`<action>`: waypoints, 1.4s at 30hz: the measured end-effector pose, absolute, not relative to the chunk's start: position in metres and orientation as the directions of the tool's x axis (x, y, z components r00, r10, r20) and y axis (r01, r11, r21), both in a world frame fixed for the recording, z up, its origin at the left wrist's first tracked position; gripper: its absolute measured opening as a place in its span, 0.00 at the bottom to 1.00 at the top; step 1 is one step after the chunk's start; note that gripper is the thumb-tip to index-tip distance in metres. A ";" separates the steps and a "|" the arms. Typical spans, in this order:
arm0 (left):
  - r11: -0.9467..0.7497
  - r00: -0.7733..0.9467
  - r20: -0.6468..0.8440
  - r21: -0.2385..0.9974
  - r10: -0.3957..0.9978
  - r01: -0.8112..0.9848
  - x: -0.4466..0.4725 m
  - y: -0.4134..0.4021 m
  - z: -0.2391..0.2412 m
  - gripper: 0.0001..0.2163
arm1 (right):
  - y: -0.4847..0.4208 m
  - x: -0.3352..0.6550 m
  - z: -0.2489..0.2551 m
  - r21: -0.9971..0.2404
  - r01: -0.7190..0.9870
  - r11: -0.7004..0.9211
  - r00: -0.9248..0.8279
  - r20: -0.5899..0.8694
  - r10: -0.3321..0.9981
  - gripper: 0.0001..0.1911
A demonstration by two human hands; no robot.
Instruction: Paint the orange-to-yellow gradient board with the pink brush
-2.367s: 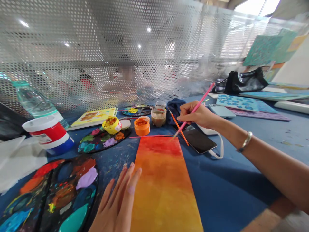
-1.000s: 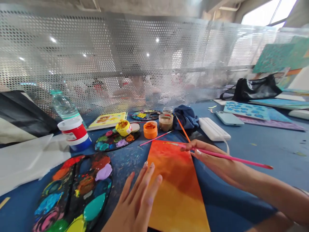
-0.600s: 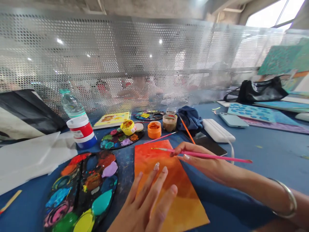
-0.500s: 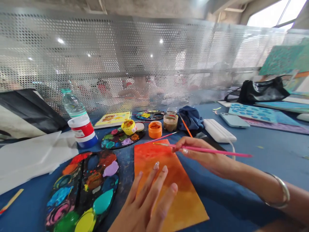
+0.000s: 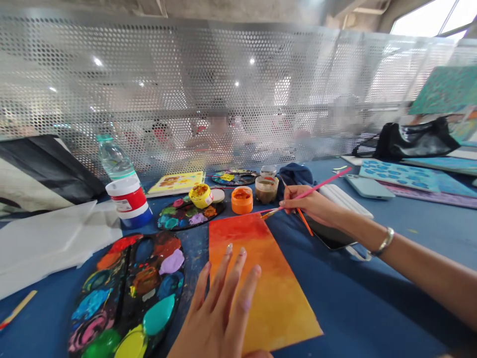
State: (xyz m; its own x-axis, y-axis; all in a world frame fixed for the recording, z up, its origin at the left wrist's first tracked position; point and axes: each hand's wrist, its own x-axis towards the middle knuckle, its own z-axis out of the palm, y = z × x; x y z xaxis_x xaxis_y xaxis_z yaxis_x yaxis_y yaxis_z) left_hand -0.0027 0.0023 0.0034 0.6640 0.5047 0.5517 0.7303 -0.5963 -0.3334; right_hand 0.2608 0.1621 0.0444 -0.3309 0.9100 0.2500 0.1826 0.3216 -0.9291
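Right hand (image 5: pixel 309 206) gripping pink paintbrush (image 5: pixel 316 185), brush tip reaching orange-red painting (image 5: pixel 261 283); left hand (image 5: pixel 218 311) spreading wide open over painting, paint palette (image 5: pixel 124 293) lying at 9 o'clock.

At about six o'clock, the left hand (image 5: pixel 214 313) is showing long, tapered fingernails (image 5: pixel 229 247) with a pale, glossy finish, and a lilac smear of paint (image 5: pixel 246 305) is marking one finger. Toward four o'clock, a thin, shiny metal bangle (image 5: pixel 383 242) is circling the wrist of the right hand (image 5: pixel 309 206), and the bare right forearm (image 5: pixel 428 268) is stretching out to the frame's edge at about four o'clock.
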 end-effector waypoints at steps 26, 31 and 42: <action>-0.573 0.668 0.557 -0.370 0.494 0.732 -0.002 0.005 0.006 0.39 | 0.165 0.261 0.034 -0.911 0.224 0.345 -0.193 0.306 0.932 0.21; -0.560 0.688 0.547 -0.414 0.477 0.717 -0.003 0.006 0.007 0.41 | 0.159 0.260 0.037 -0.941 0.134 0.311 -0.191 0.284 0.940 0.18; -0.584 0.615 0.540 -0.255 0.575 0.770 -0.005 0.005 0.003 0.43 | 0.152 0.251 0.023 -0.967 0.111 0.231 -0.169 0.211 0.963 0.16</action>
State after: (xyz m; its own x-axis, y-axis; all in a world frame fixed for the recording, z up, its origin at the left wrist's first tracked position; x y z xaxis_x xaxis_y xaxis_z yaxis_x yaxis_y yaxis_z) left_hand -0.0048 0.0048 0.0028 0.6146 0.5750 0.5400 0.7705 -0.5844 -0.2547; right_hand 0.2514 0.1519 0.0231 -0.1691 0.9628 0.2108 0.1112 0.2311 -0.9665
